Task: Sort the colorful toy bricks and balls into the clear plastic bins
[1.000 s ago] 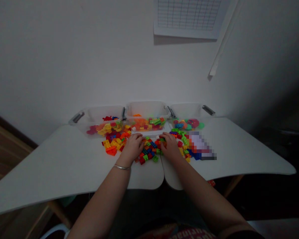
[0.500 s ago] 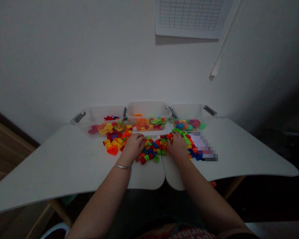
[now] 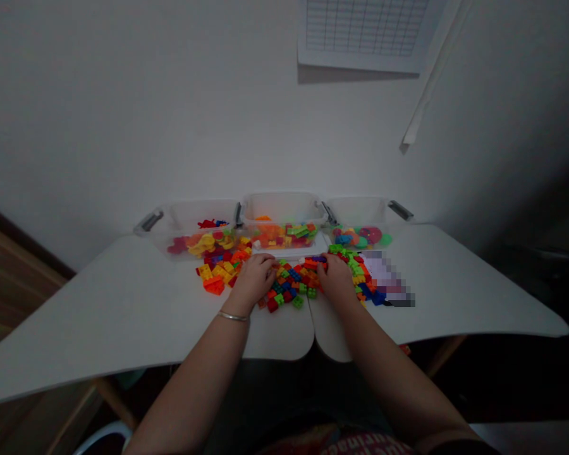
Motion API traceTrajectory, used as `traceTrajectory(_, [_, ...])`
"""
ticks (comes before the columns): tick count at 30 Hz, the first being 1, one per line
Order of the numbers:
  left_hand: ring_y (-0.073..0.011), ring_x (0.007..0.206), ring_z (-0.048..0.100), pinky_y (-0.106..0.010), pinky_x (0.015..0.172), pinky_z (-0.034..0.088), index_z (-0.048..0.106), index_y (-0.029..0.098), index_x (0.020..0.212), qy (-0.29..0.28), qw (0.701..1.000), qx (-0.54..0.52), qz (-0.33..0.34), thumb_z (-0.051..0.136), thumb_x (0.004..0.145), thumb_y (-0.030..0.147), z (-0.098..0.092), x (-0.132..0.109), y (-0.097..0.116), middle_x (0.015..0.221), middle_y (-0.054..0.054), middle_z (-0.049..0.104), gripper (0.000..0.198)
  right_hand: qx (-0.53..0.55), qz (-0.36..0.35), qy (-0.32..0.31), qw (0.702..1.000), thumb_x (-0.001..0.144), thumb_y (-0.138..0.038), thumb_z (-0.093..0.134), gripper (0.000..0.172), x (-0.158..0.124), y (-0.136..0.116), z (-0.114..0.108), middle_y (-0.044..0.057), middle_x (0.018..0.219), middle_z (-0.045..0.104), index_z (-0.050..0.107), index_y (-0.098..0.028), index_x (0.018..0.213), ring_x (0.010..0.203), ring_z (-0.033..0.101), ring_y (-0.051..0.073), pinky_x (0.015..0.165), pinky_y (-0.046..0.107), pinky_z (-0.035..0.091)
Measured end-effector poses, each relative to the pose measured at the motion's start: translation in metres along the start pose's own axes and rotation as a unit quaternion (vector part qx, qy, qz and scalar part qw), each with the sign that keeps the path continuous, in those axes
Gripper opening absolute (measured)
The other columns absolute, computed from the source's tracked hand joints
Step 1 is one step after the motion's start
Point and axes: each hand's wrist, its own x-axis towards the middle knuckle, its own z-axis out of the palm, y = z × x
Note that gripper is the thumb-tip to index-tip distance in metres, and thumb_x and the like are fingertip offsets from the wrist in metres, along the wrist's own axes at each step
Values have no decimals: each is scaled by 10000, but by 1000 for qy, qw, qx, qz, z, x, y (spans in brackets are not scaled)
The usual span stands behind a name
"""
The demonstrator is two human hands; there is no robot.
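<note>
A spread of colourful toy bricks (image 3: 291,287) lies on the white table in front of me. My left hand (image 3: 255,278), with a silver bangle at the wrist, rests at the left part of the pile. Its fingers are bent together, and whatever is under them is hidden. On the other side, my right hand (image 3: 336,277) is curled over the bricks. A purple brick (image 3: 319,258) shows at its fingertips, apparently gripped. Yellow and orange bricks (image 3: 218,275) lie left of my left hand, green ones (image 3: 355,262) beyond my right.
Three clear plastic boxes stand along the wall: a left box (image 3: 203,212), a middle box (image 3: 284,205) and a right box (image 3: 358,208), each holding coloured pieces. A blurred-out flat item (image 3: 389,278) lies right of the bricks. Two tabletops (image 3: 455,278) meet at a seam.
At my right fingertips a purple brick now shows where a red one was. My right hand has shifted slightly left; my left hand has stayed in place.
</note>
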Motion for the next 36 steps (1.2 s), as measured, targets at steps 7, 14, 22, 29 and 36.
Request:
traceTrajectory(7, [-239, 1047, 565, -441, 953, 454, 669, 196, 1027, 29, 999, 21, 23, 496, 903, 223, -5, 0, 8, 1085, -86, 662, 215, -6, -15, -15, 1000, 918, -367, 506, 393, 0, -2, -2, 155, 1164, 655, 616, -140, 1219, 1079, 591, 301, 937, 434, 426])
traceTrajectory(14, [-228, 1041, 544, -418, 956, 454, 643, 194, 1052, 43, 995, -20, 84, 484, 927, 251, -9, 1, 21, 1072, -80, 645, 210, 32, -41, -12, 999, 803, -449, 677, 364, 0, -1, -4, 91, 1035, 666, 691, -217, 1083, 1003, 610, 274, 894, 404, 454])
traceTrajectory(22, [-219, 1013, 560, -397, 922, 480, 622, 181, 1071, 20, 996, -43, 70, 466, 935, 244, -5, 1, 19, 1040, -88, 644, 217, 93, -135, -4, 986, 817, -211, 655, 253, -2, 0, -2, 72, 1075, 657, 667, -223, 1069, 1020, 600, 243, 901, 397, 467])
traceTrajectory(29, [-229, 1056, 571, -409, 954, 473, 575, 168, 1196, 16, 997, -57, 50, 479, 922, 226, 1, 3, 19, 1124, -108, 647, 297, 141, -191, 49, 970, 849, -189, 621, 204, -6, -9, -3, 78, 1023, 653, 663, -232, 1044, 981, 599, 246, 887, 415, 487])
traceTrajectory(36, [-233, 966, 581, -403, 898, 472, 588, 179, 1175, 27, 996, -36, 72, 546, 892, 256, 4, 6, 19, 1010, -86, 662, 297, 215, -235, 58, 946, 829, -186, 643, 197, -9, -14, 6, 75, 1002, 641, 611, -229, 1018, 983, 602, 241, 862, 412, 520])
